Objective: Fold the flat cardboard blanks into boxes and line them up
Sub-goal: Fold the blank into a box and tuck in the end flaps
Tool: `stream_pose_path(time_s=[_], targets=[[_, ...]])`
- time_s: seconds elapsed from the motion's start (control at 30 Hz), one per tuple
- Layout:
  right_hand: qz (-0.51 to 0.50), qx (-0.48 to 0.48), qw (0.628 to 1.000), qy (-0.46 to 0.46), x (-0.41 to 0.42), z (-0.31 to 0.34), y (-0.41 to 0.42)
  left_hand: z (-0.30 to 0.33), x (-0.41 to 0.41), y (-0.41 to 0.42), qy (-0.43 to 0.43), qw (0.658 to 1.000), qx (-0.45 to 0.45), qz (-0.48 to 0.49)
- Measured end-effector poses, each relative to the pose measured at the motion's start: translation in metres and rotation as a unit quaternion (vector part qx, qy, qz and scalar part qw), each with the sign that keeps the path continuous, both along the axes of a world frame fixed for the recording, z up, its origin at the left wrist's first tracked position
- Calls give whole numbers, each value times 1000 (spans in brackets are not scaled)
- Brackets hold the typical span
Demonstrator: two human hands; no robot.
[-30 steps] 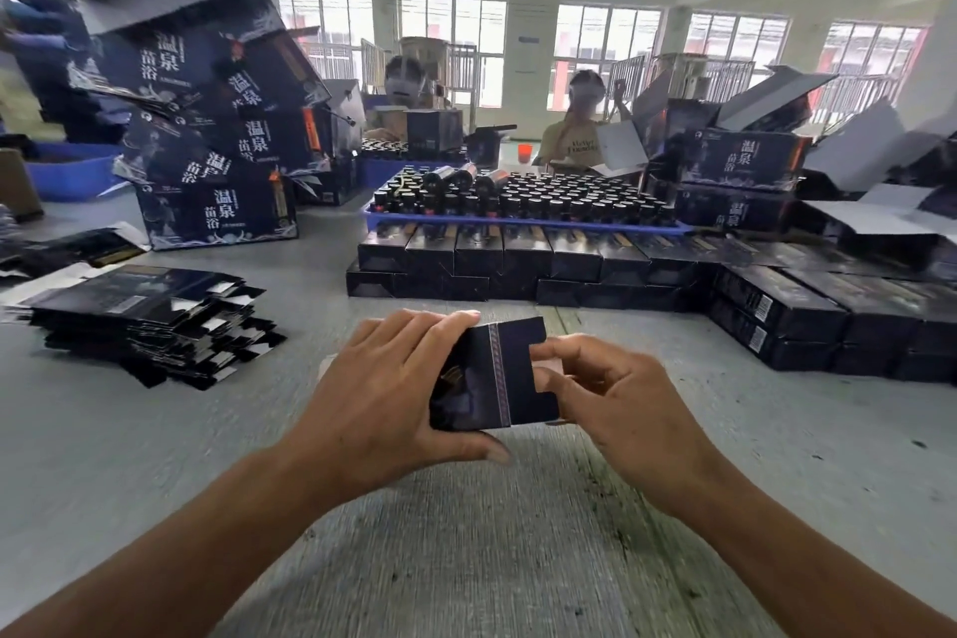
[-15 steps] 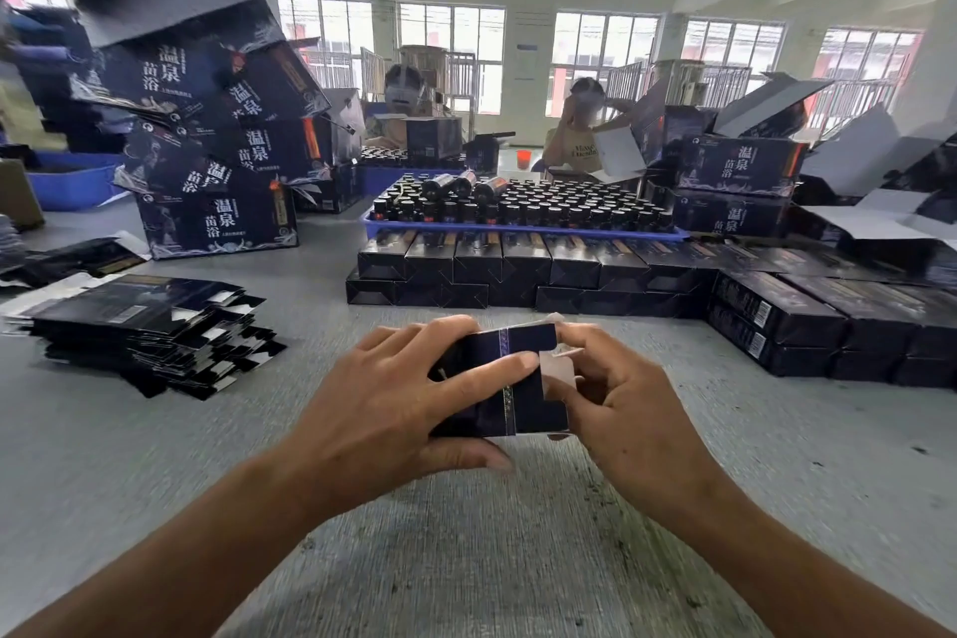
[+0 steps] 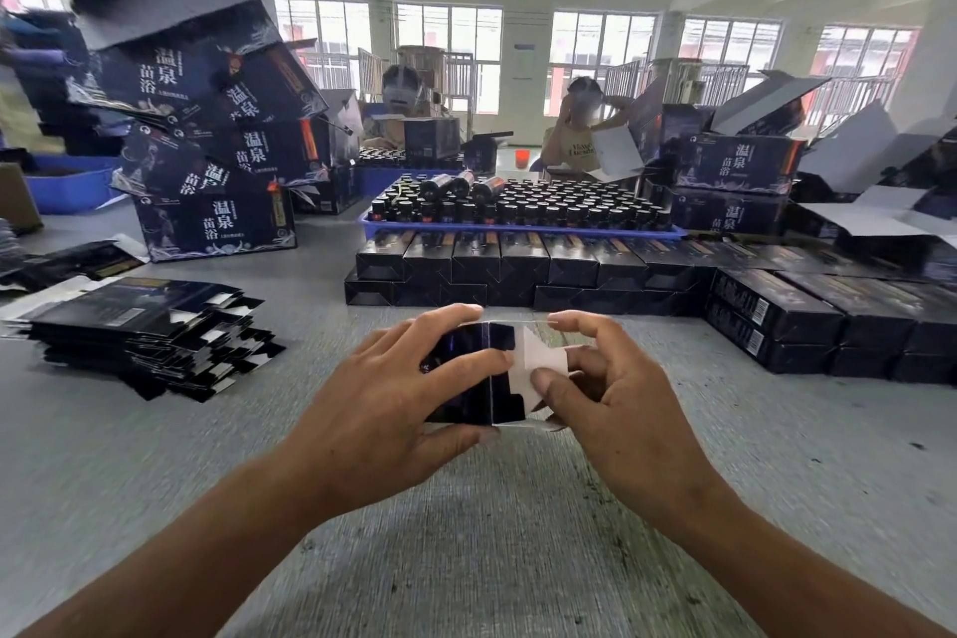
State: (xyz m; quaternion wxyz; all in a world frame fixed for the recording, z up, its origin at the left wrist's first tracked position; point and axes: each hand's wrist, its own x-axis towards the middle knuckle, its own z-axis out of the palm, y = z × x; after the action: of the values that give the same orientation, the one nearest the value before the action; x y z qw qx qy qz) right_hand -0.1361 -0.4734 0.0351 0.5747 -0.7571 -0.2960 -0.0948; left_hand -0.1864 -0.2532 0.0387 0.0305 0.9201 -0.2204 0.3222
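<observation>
Since the earlier frame we've opened the white end flaps; left hand [image 3: 383, 409] grips the small dark cardboard box [image 3: 474, 378], right hand [image 3: 595, 389] pinches a flap, in front of the finished box rows [image 3: 518, 269]. Flat blank stack [image 3: 140, 332] remains.

A small dark, glossy box [image 3: 468, 378] sits at the centre of the frame, partly folded, its white-lined end flaps [image 3: 536, 368] still open toward the right. A splayed stack of flat dark blanks [image 3: 140, 332] lies at the middle left. Finished dark boxes [image 3: 518, 269] stand in two-tier rows across the middle, running to the right edge.
</observation>
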Motion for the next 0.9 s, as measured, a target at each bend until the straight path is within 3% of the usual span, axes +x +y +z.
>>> stream_pose_path(time_s=[0.63, 0.9], targets=[[-32, -97, 992, -78, -3, 2, -1, 1, -2, -7, -10, 1000, 24, 16], [49, -159, 985, -33, -4, 3, -5, 1, -1, -1, -5, 1000, -2, 22]])
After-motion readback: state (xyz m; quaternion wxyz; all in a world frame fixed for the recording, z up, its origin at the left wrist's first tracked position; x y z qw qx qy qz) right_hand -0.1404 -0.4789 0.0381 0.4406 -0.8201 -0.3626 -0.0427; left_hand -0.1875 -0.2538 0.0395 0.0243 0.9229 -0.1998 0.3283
